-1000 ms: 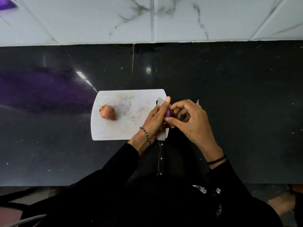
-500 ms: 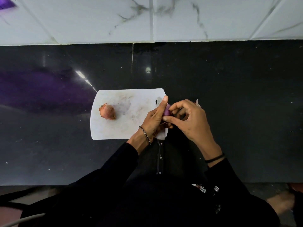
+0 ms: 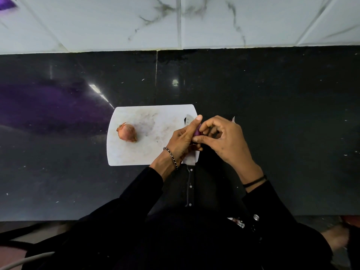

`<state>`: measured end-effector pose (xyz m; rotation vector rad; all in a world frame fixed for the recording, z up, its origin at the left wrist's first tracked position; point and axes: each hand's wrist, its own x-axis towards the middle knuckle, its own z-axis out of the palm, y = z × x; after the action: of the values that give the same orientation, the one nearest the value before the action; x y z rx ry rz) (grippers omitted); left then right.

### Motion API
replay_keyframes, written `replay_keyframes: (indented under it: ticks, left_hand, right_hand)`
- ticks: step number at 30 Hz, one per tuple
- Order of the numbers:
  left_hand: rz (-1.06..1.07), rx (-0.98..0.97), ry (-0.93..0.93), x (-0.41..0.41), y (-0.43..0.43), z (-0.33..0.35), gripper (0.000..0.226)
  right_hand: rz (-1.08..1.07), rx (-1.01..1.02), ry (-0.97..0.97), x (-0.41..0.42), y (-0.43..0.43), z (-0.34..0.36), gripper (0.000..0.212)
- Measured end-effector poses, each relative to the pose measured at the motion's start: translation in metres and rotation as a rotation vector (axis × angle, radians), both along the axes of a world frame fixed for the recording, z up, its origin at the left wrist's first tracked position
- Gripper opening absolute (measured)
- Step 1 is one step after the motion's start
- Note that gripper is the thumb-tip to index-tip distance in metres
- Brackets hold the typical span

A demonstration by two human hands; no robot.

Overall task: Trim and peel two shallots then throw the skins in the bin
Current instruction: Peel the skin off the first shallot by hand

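Mid-frame, left hand [image 3: 182, 140] and right hand [image 3: 220, 140] both pinch small purple part-peeled shallot [image 3: 196, 132]; first peel underway, next: strip remaining skin.

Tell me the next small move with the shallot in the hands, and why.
Probably keep stripping skin off the purple shallot pinched between the left hand and right hand; purple flesh shows, but the fingers hide whether skin remains. The other shallot lies unpeeled on the cutting board, so it comes after.
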<state>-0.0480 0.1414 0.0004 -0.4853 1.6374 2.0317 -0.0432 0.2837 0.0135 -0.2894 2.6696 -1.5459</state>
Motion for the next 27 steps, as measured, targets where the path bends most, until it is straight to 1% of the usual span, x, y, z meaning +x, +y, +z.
replay_keyframes:
  ticks: [3, 5, 8, 11, 13, 15, 18, 20, 24, 27]
  left_hand:
    - [-0.012, 0.005, 0.005, -0.002, 0.000, 0.003, 0.049]
    - [-0.028, 0.038, -0.002, -0.003, -0.001, 0.004, 0.049]
    - [-0.077, 0.108, -0.015, -0.003, -0.002, 0.005, 0.056]
    - [-0.100, 0.158, -0.034, -0.003, -0.001, 0.005, 0.061]
    - [-0.104, 0.171, -0.036, -0.003, -0.002, 0.005, 0.063]
    - [-0.117, 0.175, -0.023, -0.004, -0.002, 0.005, 0.062]
    - [-0.103, 0.126, -0.004, -0.003, -0.003, 0.004, 0.062]
    - [-0.053, 0.086, -0.008, -0.004, -0.005, 0.003, 0.059]
    - [0.018, -0.017, -0.017, -0.002, -0.004, 0.000, 0.057]
    - [0.042, -0.074, -0.009, -0.001, -0.002, 0.000, 0.057]
  right_hand:
    - [0.027, -0.011, 0.019, 0.000, -0.001, -0.001, 0.018]
    - [0.023, -0.027, 0.039, 0.002, -0.002, -0.001, 0.020]
    - [-0.071, -0.125, -0.005, 0.008, -0.005, 0.002, 0.032]
    - [-0.141, -0.094, -0.003, 0.010, -0.006, 0.006, 0.043]
    - [-0.138, -0.077, 0.018, 0.009, -0.007, 0.009, 0.045]
    - [-0.103, -0.060, 0.063, 0.009, -0.007, 0.011, 0.041]
    - [-0.057, 0.006, 0.159, 0.009, -0.003, 0.010, 0.032]
    - [-0.031, 0.030, 0.170, 0.008, 0.003, 0.010, 0.029]
    - [0.053, 0.170, 0.225, 0.002, 0.010, 0.013, 0.021]
    - [0.128, 0.246, 0.202, -0.002, 0.012, 0.021, 0.015]
